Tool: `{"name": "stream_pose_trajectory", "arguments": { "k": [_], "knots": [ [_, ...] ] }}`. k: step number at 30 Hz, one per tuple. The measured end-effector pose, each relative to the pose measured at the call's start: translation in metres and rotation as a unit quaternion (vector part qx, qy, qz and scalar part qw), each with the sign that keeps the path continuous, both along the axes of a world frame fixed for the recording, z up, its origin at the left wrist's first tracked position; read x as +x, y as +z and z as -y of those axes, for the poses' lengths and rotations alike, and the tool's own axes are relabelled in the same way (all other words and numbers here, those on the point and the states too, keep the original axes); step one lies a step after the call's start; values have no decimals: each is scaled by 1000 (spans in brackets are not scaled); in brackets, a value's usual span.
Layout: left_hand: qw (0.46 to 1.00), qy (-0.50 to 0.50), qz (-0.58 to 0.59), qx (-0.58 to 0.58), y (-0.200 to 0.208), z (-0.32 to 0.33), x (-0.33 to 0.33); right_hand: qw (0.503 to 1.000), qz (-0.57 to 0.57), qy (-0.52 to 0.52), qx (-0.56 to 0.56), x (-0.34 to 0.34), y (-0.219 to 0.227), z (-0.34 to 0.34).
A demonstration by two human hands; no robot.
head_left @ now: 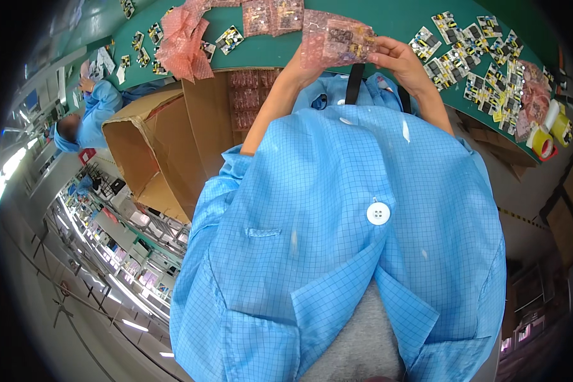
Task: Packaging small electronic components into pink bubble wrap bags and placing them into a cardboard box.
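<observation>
Between my hands, at the near edge of the green table, is a pink bubble-wrap bag point(339, 43) with a circuit board showing through it. My left hand point(301, 71) holds the bag at its left side, its fingers mostly hidden behind the wrap. At the right end, my right hand point(396, 58) pinches the bag between thumb and fingers. Just beyond my left hand lie wrapped circuit boards point(272, 17) in similar pink bubble wrap. Bare circuit boards point(452, 67) with yellow and black parts spread over the table to the right of my right hand.
Loose pink bubble wrap point(183, 41) lies at the left of the green table point(388, 16). Below the edge, an open cardboard box point(207, 105) contains pink-wrapped pieces. Yellow tape rolls point(542, 141) sit at the right corner. Another person point(92, 114) in blue works at the far left.
</observation>
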State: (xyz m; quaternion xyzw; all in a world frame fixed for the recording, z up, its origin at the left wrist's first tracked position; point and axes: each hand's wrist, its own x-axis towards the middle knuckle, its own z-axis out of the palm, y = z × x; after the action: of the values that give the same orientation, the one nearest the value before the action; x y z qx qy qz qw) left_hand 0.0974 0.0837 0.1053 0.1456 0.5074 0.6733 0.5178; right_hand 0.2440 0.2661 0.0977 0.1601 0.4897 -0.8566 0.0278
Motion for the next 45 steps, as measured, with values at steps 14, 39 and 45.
{"name": "stream_pose_trajectory", "arguments": {
  "k": [14,39,45],
  "knots": [
    [997,29,74,-15,11,-7,15,998,-6,33,53,-11,27,3],
    [978,44,203,19,-5,-5,10,996,25,-9,81,-35,46,15],
    [941,207,248,98,-5,24,-2,982,47,-13,181,-31,31,18]
  ]
}}
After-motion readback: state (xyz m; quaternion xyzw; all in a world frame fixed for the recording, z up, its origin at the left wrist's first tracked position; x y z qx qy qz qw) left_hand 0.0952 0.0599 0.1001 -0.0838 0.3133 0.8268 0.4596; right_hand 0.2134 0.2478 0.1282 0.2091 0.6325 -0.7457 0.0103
